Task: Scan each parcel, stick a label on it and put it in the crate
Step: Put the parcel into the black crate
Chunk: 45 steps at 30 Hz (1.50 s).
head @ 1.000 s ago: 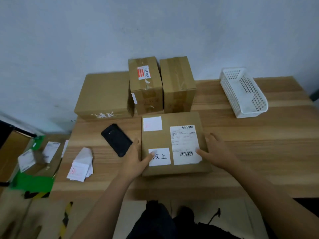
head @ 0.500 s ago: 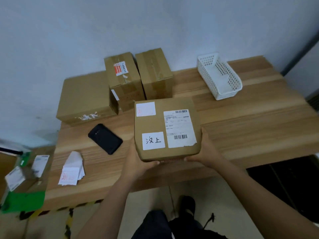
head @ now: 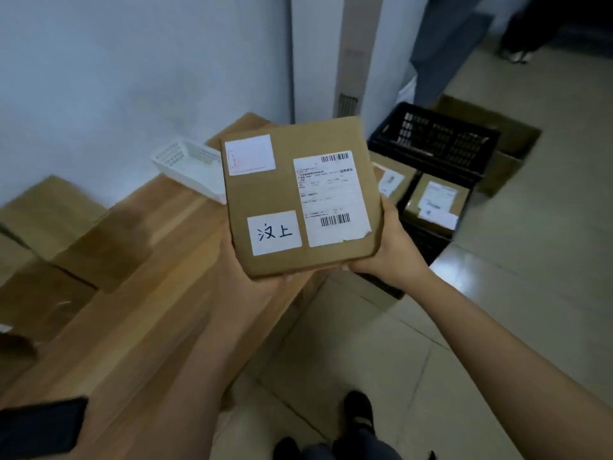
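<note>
I hold a flat brown cardboard parcel [head: 285,200] in the air past the table's right end. It carries a shipping label with barcodes, a white sticker with handwritten characters and a small white label at its top left. My left hand [head: 245,277] grips its lower left edge from underneath. My right hand [head: 391,247] grips its lower right corner. On the floor behind the parcel stands a black plastic crate [head: 438,141] with two labelled parcels [head: 434,204] inside.
The wooden table [head: 139,293] runs along the left with a white basket [head: 192,167] at its far end, brown boxes [head: 56,240] at the left and a black phone [head: 39,426] near its front. An open cardboard box [head: 510,151] sits behind the crate. A person's legs [head: 441,44] stand at the back.
The parcel has been lifted off the table and carried right, toward the crate. My view has swung right, bringing the floor and crate in.
</note>
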{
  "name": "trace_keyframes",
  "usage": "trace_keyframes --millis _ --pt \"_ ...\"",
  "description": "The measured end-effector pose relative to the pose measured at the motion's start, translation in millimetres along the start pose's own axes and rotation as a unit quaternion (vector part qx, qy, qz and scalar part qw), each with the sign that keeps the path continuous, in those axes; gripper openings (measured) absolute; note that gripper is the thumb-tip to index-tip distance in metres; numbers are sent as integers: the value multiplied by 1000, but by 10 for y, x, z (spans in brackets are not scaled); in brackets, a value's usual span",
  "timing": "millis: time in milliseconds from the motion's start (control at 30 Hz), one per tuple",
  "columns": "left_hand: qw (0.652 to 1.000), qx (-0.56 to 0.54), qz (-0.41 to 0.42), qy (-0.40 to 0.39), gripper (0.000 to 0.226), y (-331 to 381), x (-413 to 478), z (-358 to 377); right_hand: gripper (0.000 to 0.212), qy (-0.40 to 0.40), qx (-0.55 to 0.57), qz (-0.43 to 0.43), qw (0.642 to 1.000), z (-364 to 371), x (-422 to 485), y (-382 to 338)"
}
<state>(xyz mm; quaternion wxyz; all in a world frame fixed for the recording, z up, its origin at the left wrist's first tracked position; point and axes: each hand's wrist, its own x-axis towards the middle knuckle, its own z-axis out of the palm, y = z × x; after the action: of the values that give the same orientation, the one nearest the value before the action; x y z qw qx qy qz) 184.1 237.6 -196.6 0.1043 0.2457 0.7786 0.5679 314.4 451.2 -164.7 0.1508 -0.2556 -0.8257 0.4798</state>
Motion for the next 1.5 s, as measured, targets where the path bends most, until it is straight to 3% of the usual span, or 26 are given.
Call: trace_keyframes --millis 167,300,367,467,667,1067,1267,1500 --pt "995 27 58 -76 121 558 199 1092 128 92 13 25 995 -1138 -263 495" --pt "991 -3 81 -105 119 947 242 2126 127 141 29 31 989 -2042 -366 936" --pt "988 -4 98 -115 117 1130 281 2603 134 147 29 25 988 -2488 -353 1159" --pt "986 -15 106 -126 118 1397 344 3233 118 162 53 26 985 -3100 -299 1452" --pt "985 -14 119 -124 118 1776 554 4287 134 164 18 31 986 -4068 43 1971" --pt "992 -27 83 -93 123 2223 2115 6228 138 140 -10 38 989 -5678 1924 2905" --pt "995 -10 78 -61 116 2547 2921 7023 139 110 -22 21 993 -6422 2980 3304" --pt "999 13 44 17 105 2745 3654 7886 137 29 -33 -26 999 -7074 4278 3794"
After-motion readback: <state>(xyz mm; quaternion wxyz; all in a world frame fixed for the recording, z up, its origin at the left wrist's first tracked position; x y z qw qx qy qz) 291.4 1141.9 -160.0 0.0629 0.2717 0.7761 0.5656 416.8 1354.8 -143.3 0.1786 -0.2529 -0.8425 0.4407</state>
